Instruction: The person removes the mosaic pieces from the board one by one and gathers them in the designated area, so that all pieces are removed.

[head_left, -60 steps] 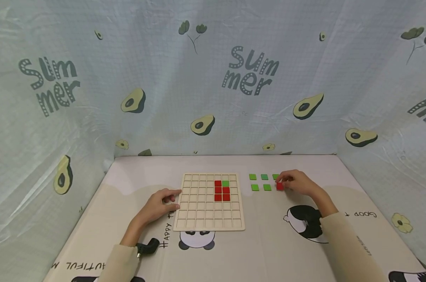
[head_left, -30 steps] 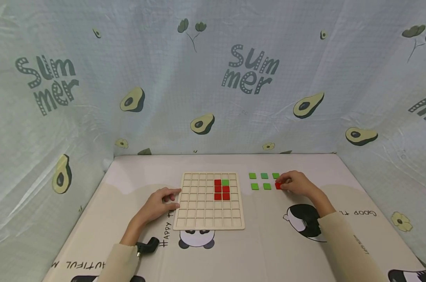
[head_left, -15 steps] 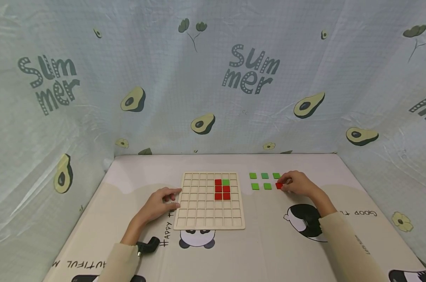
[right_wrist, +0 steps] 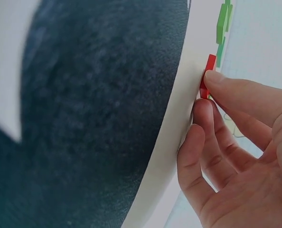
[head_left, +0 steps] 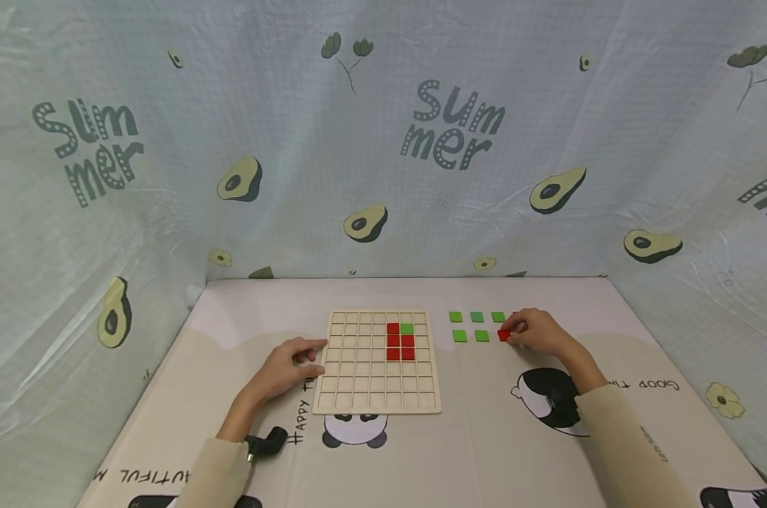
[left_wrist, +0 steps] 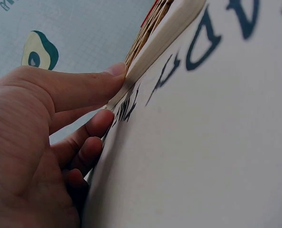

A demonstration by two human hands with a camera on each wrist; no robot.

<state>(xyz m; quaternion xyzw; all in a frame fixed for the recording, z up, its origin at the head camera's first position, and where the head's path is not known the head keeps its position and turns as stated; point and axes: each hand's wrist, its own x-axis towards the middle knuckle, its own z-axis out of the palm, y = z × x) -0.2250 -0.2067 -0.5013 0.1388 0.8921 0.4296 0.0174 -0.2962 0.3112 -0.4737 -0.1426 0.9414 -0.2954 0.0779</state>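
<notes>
A light wooden grid board (head_left: 358, 388) lies on the table in the head view, with several red tiles (head_left: 393, 341) and one green tile (head_left: 406, 329) in its squares. My left hand (head_left: 284, 370) rests its thumb and index fingertips against the board's left edge, the two spread apart; its other fingers are bent. Right of the board, my right hand (head_left: 538, 330) pinches a loose red tile (head_left: 503, 335) at the table surface. The right wrist view shows the thumb on this red tile (right_wrist: 207, 76), with the fingertips hidden partly behind it.
Several loose green tiles (head_left: 481, 336) lie in two rows between the board and my right hand. A small dark red sliver (head_left: 514, 312) shows behind that hand. Patterned cloth walls (head_left: 294, 247) rise behind and beside the table. A black strap piece (head_left: 267, 443) sits at my left wrist.
The pinched red tile slid slightly left, then slightly right again along with the right fingertips. My left hand and the board stay in place. The head view has shifted very slightly.
</notes>
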